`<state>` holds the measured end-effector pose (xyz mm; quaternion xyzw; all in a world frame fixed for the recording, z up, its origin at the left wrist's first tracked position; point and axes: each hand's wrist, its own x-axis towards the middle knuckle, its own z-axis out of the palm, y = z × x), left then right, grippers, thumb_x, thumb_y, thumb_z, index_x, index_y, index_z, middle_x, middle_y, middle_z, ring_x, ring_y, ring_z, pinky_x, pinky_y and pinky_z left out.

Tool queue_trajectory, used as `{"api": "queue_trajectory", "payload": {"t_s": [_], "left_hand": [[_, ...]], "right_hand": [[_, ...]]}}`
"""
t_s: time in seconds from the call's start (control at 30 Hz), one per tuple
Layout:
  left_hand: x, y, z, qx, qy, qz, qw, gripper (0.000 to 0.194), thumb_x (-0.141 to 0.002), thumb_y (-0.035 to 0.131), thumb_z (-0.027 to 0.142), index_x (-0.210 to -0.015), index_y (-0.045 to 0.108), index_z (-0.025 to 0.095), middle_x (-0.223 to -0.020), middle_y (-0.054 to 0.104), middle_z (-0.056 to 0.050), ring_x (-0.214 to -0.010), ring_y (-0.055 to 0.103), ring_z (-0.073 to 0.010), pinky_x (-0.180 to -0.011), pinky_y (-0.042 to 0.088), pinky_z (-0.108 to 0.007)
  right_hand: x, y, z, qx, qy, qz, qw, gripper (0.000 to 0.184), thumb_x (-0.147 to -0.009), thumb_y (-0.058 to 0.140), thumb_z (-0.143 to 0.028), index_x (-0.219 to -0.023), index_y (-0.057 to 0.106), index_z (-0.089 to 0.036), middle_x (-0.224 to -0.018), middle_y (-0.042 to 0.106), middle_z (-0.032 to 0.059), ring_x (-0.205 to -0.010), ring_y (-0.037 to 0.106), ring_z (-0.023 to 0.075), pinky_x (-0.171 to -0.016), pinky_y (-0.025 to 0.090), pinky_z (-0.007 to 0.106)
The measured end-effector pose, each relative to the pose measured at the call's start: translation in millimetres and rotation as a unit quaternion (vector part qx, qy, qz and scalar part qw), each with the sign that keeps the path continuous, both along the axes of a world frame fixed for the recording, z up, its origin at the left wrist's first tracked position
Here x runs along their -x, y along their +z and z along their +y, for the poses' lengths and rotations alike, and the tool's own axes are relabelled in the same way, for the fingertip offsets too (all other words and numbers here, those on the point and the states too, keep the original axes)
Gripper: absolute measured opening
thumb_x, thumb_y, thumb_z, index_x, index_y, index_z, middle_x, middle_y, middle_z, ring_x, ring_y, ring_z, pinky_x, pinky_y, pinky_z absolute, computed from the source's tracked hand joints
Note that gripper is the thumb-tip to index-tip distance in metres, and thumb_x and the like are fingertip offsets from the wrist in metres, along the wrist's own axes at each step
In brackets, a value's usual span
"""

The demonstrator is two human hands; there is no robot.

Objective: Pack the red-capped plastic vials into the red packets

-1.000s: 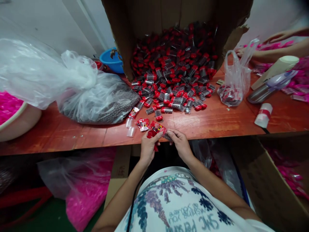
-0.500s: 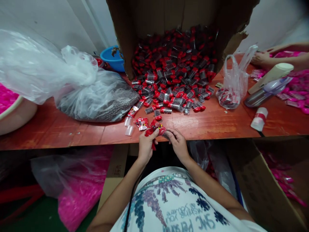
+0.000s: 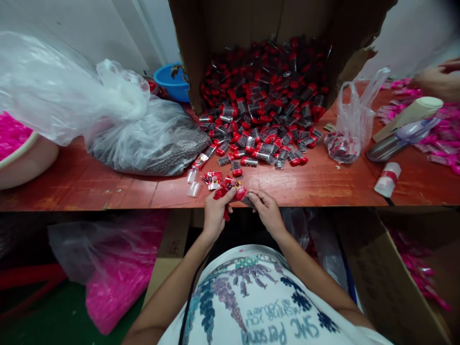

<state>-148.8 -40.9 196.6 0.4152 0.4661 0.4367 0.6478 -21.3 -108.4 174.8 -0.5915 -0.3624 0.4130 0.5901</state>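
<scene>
At the table's front edge my left hand (image 3: 215, 215) is closed around several red printed wrappers (image 3: 227, 183). My right hand (image 3: 266, 211) pinches the clear end of a small red-capped tube (image 3: 246, 199) with dark contents. The tube's red cap points left and meets my left fingers and the wrappers; exactly how they touch is hidden. Just beyond my left hand lie more red wrappers (image 3: 212, 179) and two clear empty-looking sleeves (image 3: 194, 189). A similar tube (image 3: 236, 168) lies on the table in front of my hands.
A torn cardboard box (image 3: 190, 52) lies open toward me, spilling many red-capped tubes (image 3: 266, 129). Left are a plastic bag of dark beads (image 3: 151, 143) and a blue basin (image 3: 173, 82). Right stand a small plastic bag (image 3: 354, 124), bottles (image 3: 406, 117) and a roll (image 3: 387, 179); another person's hand (image 3: 436, 81) is beyond.
The view has shifted slightly. The tube's red cap shows more plainly between my hands, which stay close together. At the far right, the other person's hands have moved away to the right.
</scene>
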Motion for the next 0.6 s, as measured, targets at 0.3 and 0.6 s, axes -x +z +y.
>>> {"api": "queue_trajectory", "payload": {"t_s": [0.3,0.6], "left_hand": [[-0.1,1.1,-5.5,0.006,0.032,-0.016,0.999,0.026,-0.067,0.074,0.034,-0.071,0.059,0.013,-0.060,0.059,0.003,-0.035,0.044,-0.0041,-0.032,0.031,-0.017],[-1.0,1.7,-9.5,-0.027,0.044,0.013,0.999,0.026,-0.069,0.073,0.036,-0.074,0.059,0.014,-0.058,0.058,0.004,-0.035,0.044,-0.0048,-0.031,0.030,-0.017]], "right_hand": [[7.5,0.7,-3.4,-0.043,-0.035,-0.075,0.996,0.024,-0.087,0.053,-0.034,-0.100,0.068,-0.021,-0.093,0.063,0.0035,-0.075,0.058,0.0138,-0.065,0.047,0.024],[16.8,0.4,-5.7,-0.027,-0.057,-0.011,0.998,0.025,-0.088,0.051,-0.036,-0.102,0.064,-0.020,-0.087,0.058,0.0005,-0.049,0.047,0.0063,-0.046,0.041,0.021]]}}
